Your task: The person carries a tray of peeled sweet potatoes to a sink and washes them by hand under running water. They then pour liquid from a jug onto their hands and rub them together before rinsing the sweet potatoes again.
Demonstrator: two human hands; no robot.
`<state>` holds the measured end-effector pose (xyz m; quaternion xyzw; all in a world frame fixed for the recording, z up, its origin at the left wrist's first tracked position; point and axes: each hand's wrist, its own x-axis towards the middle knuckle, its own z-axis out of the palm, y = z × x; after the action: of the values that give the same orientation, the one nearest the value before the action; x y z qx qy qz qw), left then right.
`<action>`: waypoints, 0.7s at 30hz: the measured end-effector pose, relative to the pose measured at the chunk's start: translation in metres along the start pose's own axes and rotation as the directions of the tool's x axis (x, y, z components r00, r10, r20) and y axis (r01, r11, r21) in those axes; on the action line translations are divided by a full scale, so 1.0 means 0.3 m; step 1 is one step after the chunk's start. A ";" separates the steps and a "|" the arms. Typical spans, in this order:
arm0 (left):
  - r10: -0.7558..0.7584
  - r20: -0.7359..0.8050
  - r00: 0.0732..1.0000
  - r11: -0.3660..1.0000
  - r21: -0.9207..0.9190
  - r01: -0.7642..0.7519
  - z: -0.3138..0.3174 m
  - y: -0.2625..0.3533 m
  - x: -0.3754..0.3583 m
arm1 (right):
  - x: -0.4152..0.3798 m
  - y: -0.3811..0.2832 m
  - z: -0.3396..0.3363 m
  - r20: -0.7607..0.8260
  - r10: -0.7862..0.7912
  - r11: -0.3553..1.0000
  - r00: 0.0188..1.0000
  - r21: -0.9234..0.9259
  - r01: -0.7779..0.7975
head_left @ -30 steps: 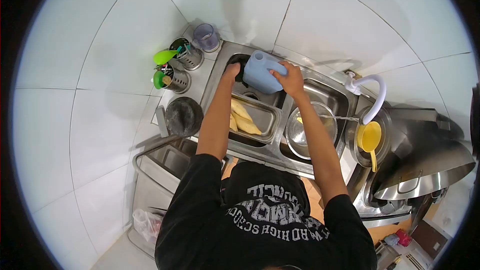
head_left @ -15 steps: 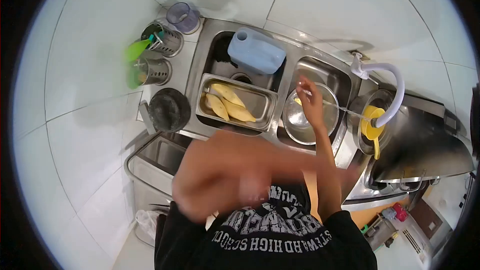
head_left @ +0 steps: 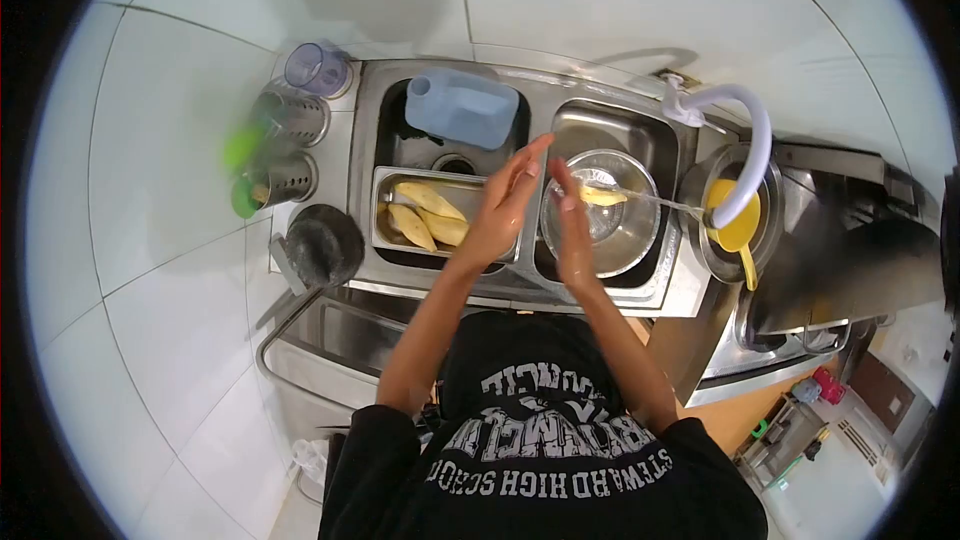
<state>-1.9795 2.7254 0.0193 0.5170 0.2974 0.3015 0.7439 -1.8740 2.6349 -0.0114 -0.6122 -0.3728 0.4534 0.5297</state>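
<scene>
My left hand (head_left: pixel 507 208) is open, fingers stretched out, above the right end of a steel tray (head_left: pixel 382 240). Several long yellow peeled pieces (head_left: pixel 432 198) lie in that tray. Facing it, my right hand (head_left: pixel 573 232) is also open, fingers extended, over the left rim of a round steel bowl (head_left: pixel 640 240). The palms are turned toward each other with a gap between them, and neither holds anything. Inside the bowl is another yellow peeled piece (head_left: pixel 602 196). A thin stream of water (head_left: pixel 660 201) runs into the bowl from the curved white faucet (head_left: pixel 757 135).
A blue plastic jug (head_left: pixel 462 110) lies in the left sink basin behind the tray. Right of the sink, a yellow dipper (head_left: pixel 737 225) sits in a metal pan (head_left: pixel 700 258). On the left stand perforated utensil holders (head_left: pixel 292 178), a clear cup (head_left: pixel 315 70) and a dark stone mortar (head_left: pixel 325 245).
My left arm, blurred across my chest before, now reaches forward over the tray. My right hand has drawn back from over the bowl, its fingers straightened. The view has shifted slightly.
</scene>
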 end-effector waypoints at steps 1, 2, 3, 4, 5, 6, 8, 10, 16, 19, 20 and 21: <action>-0.001 0.010 1.000 1.000 0.001 0.001 0.037 -0.105 -0.002 | -0.011 -0.006 0.029 0.033 -0.084 0.996 0.996 -0.021 0.085; -0.057 -0.106 0.993 0.981 -0.188 0.037 0.077 -0.205 -0.004 | -0.016 -0.007 0.065 0.031 -0.082 0.994 0.996 -0.065 0.084; -0.129 -0.206 0.970 0.927 -0.372 0.044 0.120 -0.227 0.004 | -0.011 -0.007 0.079 0.030 -0.085 0.990 0.996 -0.110 0.088; -0.124 -0.200 0.972 0.929 -0.368 0.043 0.159 -0.246 -0.008 | -0.006 -0.003 0.055 0.023 -0.092 0.989 0.995 -0.110 0.094; -0.111 -0.163 0.980 0.959 -0.276 0.062 0.200 -0.239 -0.022 | 0.014 0.009 0.022 -0.022 0.008 1.000 1.000 0.002 -0.008; -0.103 -0.131 0.986 0.980 -0.182 0.078 0.237 -0.235 -0.032 | 0.032 0.024 -0.012 -0.051 0.116 0.987 0.992 0.119 -0.109; -0.083 -0.107 0.991 0.992 -0.105 0.071 0.275 -0.284 -0.028 | 0.048 0.049 -0.066 -0.058 0.336 0.886 0.940 0.358 -0.294; -0.026 -0.103 0.994 0.986 -0.168 0.008 0.244 -0.373 0.036 | -0.005 0.012 -0.055 -0.046 0.284 0.881 0.958 0.408 -0.241; -0.222 -0.140 0.965 0.962 -0.191 0.194 0.430 -0.399 0.009 | 0.000 0.100 -0.218 -0.106 0.344 0.864 0.933 0.426 -0.270; 0.022 -0.089 0.996 0.993 -0.111 -0.032 0.377 -0.514 -0.007 | -0.096 0.059 -0.182 0.005 0.361 0.882 0.932 0.324 -0.343; -0.083 -0.166 0.983 0.945 -0.328 0.024 0.366 -0.540 -0.030 | -0.151 0.086 -0.121 -0.094 0.134 0.984 0.987 0.131 -0.121; -0.191 -0.215 0.958 0.848 -0.528 0.051 0.361 -0.544 -0.030 | -0.166 0.080 -0.102 -0.144 -0.125 0.990 0.982 -0.086 0.113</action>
<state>-1.8806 2.6083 -0.1032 0.2344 0.3326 0.3873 0.8273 -1.8611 2.5749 -0.0263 -0.6408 -0.3855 0.3593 0.5582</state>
